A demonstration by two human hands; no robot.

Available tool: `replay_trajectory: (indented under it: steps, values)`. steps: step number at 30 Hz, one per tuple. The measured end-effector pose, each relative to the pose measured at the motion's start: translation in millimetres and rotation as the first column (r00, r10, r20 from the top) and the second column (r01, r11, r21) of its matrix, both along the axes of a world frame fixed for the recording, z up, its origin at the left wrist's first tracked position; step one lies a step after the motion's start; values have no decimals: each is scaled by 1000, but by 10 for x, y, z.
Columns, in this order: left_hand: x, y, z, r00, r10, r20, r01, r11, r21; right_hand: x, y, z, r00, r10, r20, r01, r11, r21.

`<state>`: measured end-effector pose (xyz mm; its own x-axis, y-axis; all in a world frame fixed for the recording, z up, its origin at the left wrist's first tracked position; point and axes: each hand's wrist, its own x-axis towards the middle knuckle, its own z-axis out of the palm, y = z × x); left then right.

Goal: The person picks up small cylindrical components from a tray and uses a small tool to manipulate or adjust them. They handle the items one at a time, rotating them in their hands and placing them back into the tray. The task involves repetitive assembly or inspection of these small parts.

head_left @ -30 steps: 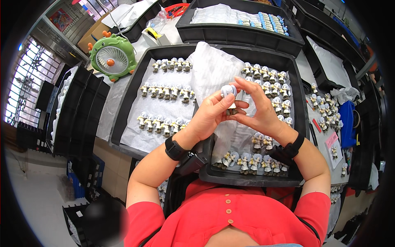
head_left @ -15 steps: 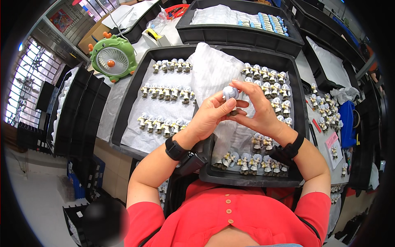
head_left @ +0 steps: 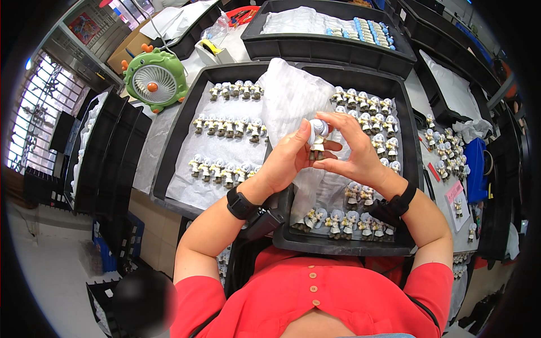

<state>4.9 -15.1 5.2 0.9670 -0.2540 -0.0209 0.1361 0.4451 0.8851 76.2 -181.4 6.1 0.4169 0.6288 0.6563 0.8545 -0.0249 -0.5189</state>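
Between my two hands stands a small figurine (head_left: 318, 138) with pale blue-grey hair, white and yellow clothes and dark boots. My left hand (head_left: 290, 155) grips it from the left, thumb along its head and fingers behind it. At its other side my right hand (head_left: 355, 146) pinches it, fingertips at the hair and thumb near the boots. Below the hands lie two black trays, the left tray (head_left: 169, 152) with rows of like figurines (head_left: 230, 126) on white paper. More figurines (head_left: 352, 222) fill the right tray (head_left: 344, 245), partly hidden by my hands and a raised paper sheet (head_left: 290, 93).
A green fan (head_left: 155, 81) stands at the back left. Behind the trays is another black tray (head_left: 332, 44) with blue and white pieces. Loose figurines (head_left: 445, 149), a blue case (head_left: 478, 169) and a pink card (head_left: 454, 194) lie at the right. Stacked trays (head_left: 107, 152) stand left.
The figurine has turned upright between my fingers, so its clothes and boots now show. My left thumb has shifted up beside its head. The trays stay as they were.
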Motion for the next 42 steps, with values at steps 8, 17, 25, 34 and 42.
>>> replay_trajectory:
  steps: [8,17,25,34,42]
  values:
    - [-3,12,18,999,-33,-8,32,998,-52,-9,-18,4,999,-4,-53,5,1000,12]
    - [-9,24,-22,1000,20,13,-19,999,-45,-30,-12,8,992,-4,-126,-1,999,-41]
    - [-3,44,15,996,73,-48,-76,996,-44,-58,-33,9,995,-36,-95,31,998,-55]
    - [-231,897,420,953,288,94,-274,688,672,-76,-105,131,989,-7,-150,11,1000,21]
    - [-651,2341,197,853,511,102,-26,-154,988,-92,-84,180,990,11,-138,-3,998,62]
